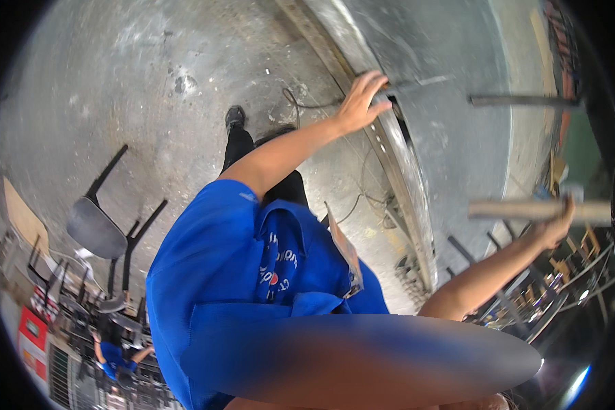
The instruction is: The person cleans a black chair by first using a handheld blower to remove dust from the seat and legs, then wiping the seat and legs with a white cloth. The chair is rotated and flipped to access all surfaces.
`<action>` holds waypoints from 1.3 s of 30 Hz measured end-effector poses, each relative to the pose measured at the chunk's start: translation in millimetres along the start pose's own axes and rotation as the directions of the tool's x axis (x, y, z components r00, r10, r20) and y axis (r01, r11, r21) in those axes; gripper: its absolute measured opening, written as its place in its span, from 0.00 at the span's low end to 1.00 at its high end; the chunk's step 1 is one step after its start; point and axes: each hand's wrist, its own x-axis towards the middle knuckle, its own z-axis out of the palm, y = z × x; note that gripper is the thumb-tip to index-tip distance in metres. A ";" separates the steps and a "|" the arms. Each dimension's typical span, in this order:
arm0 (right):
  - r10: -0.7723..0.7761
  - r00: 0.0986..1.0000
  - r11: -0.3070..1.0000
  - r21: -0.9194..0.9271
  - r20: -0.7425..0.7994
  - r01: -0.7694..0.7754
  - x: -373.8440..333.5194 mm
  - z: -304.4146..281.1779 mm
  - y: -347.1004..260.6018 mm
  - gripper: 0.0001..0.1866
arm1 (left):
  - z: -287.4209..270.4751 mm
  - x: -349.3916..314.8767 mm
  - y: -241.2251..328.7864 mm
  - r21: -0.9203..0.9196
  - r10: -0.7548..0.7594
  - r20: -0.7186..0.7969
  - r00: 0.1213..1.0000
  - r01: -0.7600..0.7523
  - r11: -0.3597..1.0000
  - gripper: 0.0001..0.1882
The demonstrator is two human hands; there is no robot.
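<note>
- We see even, bright light; glare whitens the floor (pixel 150 75).
- Fisheye bends edges; the rim goes black.
- A blurred patch covers the lower centre.

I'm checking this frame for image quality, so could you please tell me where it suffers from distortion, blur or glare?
Head view: strong fisheye bending, so the metal table edge curves and the corners go black; a smeared, blurred oval covers the lower middle; bright glare sits at the lower right rim; the left hand on the table edge is sharp, the right hand gripping a wooden bar slightly soft.
</note>
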 end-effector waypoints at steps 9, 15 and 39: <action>-0.400 0.914 0.849 -0.402 -0.063 0.344 -33.9 11.4 -18.5 0.23 | -181.8 -125.5 -348.9 0.449 -0.438 -0.091 0.895 0.429 0.784 0.13; -0.550 0.834 0.729 -0.507 -0.036 0.459 -68.1 88.2 -12.1 0.23 | -117.3 -159.7 -595.2 0.819 -0.518 0.348 0.781 0.015 0.573 0.13; -0.234 0.972 0.972 -0.027 -0.035 0.234 -41.6 30.8 11.5 0.25 | -253.0 -215.1 -284.9 0.226 -0.633 -0.570 0.524 0.841 0.491 0.09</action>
